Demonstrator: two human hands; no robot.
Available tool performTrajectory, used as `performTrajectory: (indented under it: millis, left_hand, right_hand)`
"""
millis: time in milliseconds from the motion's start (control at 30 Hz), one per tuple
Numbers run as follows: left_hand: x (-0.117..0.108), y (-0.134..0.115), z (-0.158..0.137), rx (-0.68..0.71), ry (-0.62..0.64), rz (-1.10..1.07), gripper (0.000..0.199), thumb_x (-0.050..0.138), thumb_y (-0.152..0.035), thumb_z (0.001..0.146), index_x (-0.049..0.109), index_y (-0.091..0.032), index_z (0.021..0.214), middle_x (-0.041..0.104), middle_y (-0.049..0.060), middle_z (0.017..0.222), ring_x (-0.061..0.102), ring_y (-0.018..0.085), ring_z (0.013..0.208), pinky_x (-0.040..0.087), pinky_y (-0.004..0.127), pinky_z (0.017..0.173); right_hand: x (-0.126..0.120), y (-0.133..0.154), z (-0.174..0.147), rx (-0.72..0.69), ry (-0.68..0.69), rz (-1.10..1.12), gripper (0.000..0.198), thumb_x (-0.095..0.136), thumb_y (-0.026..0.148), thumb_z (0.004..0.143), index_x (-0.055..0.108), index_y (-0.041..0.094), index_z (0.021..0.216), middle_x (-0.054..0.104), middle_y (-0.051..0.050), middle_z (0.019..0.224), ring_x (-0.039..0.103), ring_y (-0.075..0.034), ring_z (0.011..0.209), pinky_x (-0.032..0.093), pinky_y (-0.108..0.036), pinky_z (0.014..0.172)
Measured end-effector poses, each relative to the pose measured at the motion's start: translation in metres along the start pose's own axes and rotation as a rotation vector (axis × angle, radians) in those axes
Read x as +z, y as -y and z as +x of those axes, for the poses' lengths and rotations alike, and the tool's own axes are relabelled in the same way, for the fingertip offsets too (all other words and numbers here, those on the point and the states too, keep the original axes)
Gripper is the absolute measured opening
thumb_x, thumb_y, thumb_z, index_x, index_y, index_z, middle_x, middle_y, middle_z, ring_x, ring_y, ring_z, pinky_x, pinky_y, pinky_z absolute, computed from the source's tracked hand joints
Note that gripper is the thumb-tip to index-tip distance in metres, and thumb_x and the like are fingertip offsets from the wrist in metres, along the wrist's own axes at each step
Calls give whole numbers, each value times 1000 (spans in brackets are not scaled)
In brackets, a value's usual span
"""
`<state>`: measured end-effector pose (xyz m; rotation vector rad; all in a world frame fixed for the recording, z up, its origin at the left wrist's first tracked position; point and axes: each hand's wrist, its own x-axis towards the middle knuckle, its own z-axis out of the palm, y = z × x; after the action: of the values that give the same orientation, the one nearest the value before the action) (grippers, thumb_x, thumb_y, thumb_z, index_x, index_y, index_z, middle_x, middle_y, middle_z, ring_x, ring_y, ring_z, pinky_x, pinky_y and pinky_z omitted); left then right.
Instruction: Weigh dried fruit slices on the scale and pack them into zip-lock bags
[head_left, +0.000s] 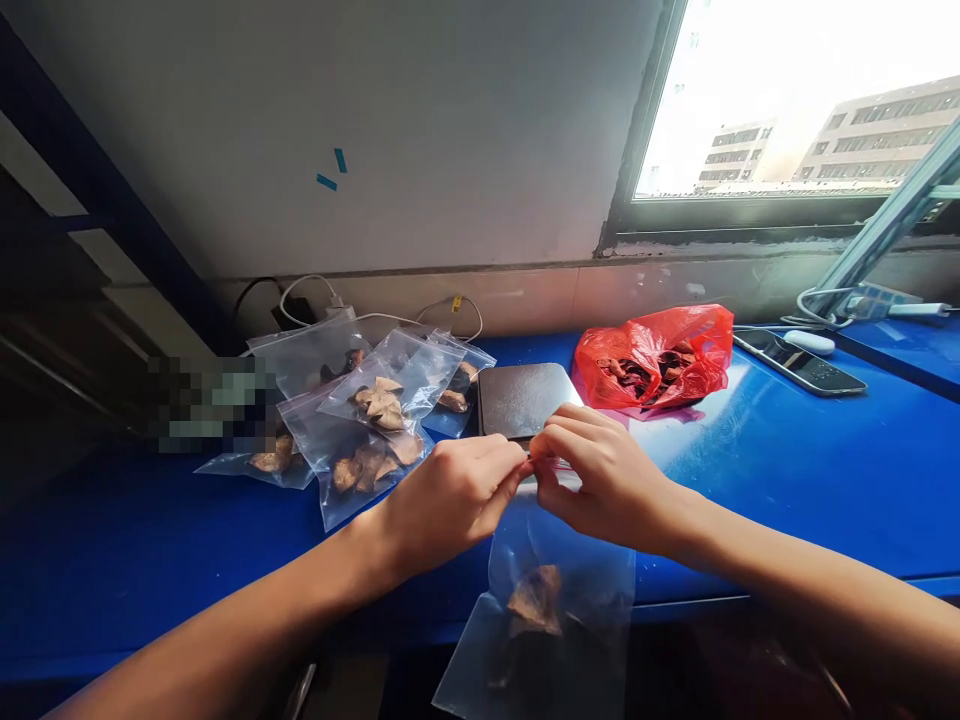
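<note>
Both hands meet at the top edge of a clear zip-lock bag (592, 585), just in front of a small silver scale (521, 395). My left hand (461, 490) pinches the bag's edge at its left part. Right beside it, my right hand (600, 470) pinches the same edge, fingertips nearly touching the left ones. The bag hangs down over the table's front edge, with a brown dried piece (538, 598) inside. Another clear bag corner shows at its lower left; I cannot tell whether it is a separate bag.
Several clear bags (307, 420) of brown dried pieces lie piled at the left on the blue table (810, 480). A red plastic bag (705, 340) with more pieces stands behind the right hand. Farther right lie a phone (802, 362) and a white oval object (810, 343). Cables run along the wall.
</note>
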<state>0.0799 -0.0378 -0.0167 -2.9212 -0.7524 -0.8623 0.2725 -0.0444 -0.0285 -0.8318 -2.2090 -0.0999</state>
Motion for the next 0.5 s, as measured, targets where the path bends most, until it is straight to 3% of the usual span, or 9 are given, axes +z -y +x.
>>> performTrajectory:
  millis: [267, 500]
  left_hand:
    - [-27, -4, 3, 4, -195, -72, 16, 50, -12, 90, 61, -16, 79, 64, -1, 65, 57, 9, 54, 45, 20, 52]
    - [-46, 2, 3, 2, -295, -55, 14, 53, -12, 88, 61, -22, 82, 64, -2, 66, 58, 10, 53, 45, 23, 48]
  right_hand:
    - [-19, -9, 3, -26, -51, -72, 12, 53, 8, 70, 51, 19, 72, 60, 1, 66, 48, -13, 65, 34, -29, 68]
    - [-35, -17, 6, -5, -117, -117, 9, 55, 12, 75, 52, 20, 76, 61, 0, 70, 50, -15, 68, 37, -33, 72]
